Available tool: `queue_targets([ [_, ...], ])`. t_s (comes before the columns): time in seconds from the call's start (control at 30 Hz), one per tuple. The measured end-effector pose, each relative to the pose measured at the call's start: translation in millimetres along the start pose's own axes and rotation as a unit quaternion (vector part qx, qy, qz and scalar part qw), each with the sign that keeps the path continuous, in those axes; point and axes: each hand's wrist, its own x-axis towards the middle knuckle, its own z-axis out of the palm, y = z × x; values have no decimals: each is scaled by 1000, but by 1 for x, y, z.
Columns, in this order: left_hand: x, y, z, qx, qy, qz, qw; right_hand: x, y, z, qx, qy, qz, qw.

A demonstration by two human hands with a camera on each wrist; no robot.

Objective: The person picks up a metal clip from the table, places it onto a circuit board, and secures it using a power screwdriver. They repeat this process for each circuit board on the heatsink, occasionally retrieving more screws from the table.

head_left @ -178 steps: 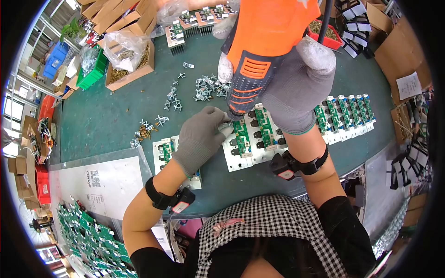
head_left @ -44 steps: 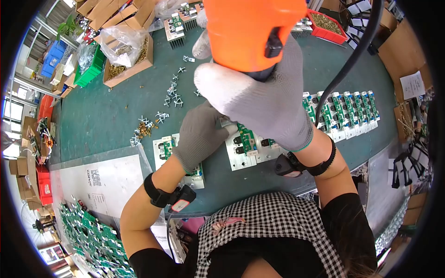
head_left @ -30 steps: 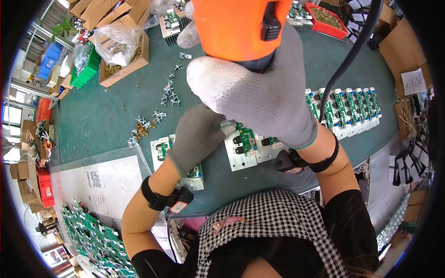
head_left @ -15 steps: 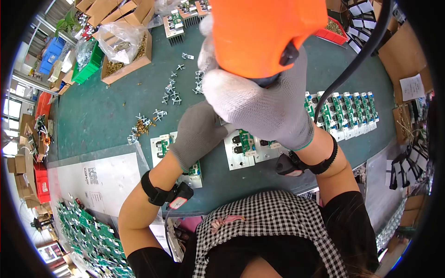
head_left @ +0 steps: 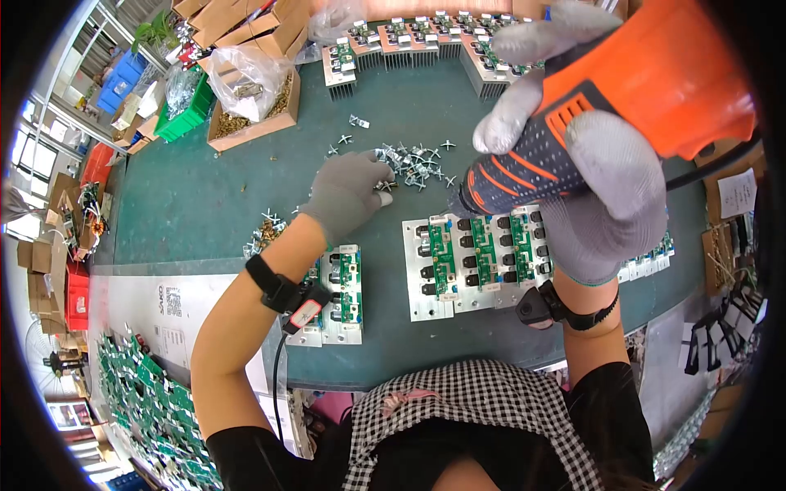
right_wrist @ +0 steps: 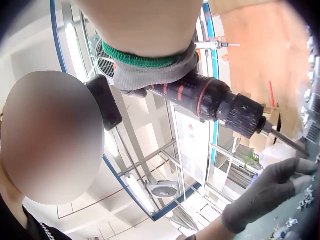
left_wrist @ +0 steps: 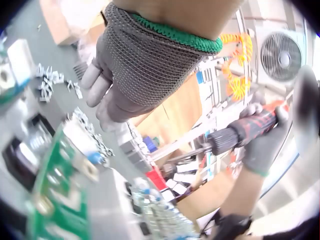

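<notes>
My gloved left hand (head_left: 348, 195) reaches in at the near left edge of a heap of small silver clips with screws (head_left: 419, 166), its finger and thumb apart around some of them. The right wrist view also has this left hand (right_wrist: 265, 197), fingers stretched forward. My gloved right hand (head_left: 618, 209) grips an orange and black electric drill (head_left: 536, 155), tilted with its bit pointing down to the left. The bit's tip is close over the top left corner of a row of green circuit boards (head_left: 443, 260) on metal plates. Two similar boards (head_left: 347, 286) lie beneath my left forearm.
Finned heat sinks (head_left: 401, 56) carrying boards line the back. A cardboard box (head_left: 260, 127) of brass screws and a green bin (head_left: 182, 114) stand back left. A white sheet (head_left: 205, 299) covers the front left. The drill's black cord (head_left: 714, 168) runs off right.
The drill, earlier held upright over the leftmost board of the row, has lifted off and swung right. My left hand has left that board and moved up to the clip heap.
</notes>
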Motion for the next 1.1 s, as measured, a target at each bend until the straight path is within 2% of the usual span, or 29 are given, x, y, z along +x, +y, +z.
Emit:
queue_targets([
  [0.07, 10, 7, 6, 63, -4, 5, 998, -3, -2, -2, 14, -2, 4, 1000],
  [0.17, 23, 11, 6, 120, -88, -26, 989, -4, -3, -3, 38, -2, 6, 999],
  [0.27, 13, 4, 5, 58, 3, 5, 998, -6, -6, -6, 67, -4, -2, 998],
  [0.37, -6, 8, -4, -120, 65, -71, 988, -10, -10, -8, 105, -18, -13, 994],
  [0.47, -42, 48, -25, -228, 108, -28, 967, -10, -16, -11, 151, -61, -40, 986],
  [0.57, -66, 78, -32, -224, 62, -55, 971, -10, -19, -13, 195, -131, -64, 970],
  [0.63, -78, 83, -25, -238, 78, -49, 967, -8, -19, -7, 217, -181, -83, 956],
  [0.7, -86, 85, -23, -249, 89, -45, 963, -12, -17, 0, 235, -194, -88, 948],
  [0.97, -101, 92, -24, -293, 111, -60, 948, -24, -21, 8, 189, -126, -52, 972],
  [1.1, -105, 98, -23, -324, 94, -100, 936, -31, -23, 15, 152, -93, -28, 984],
])
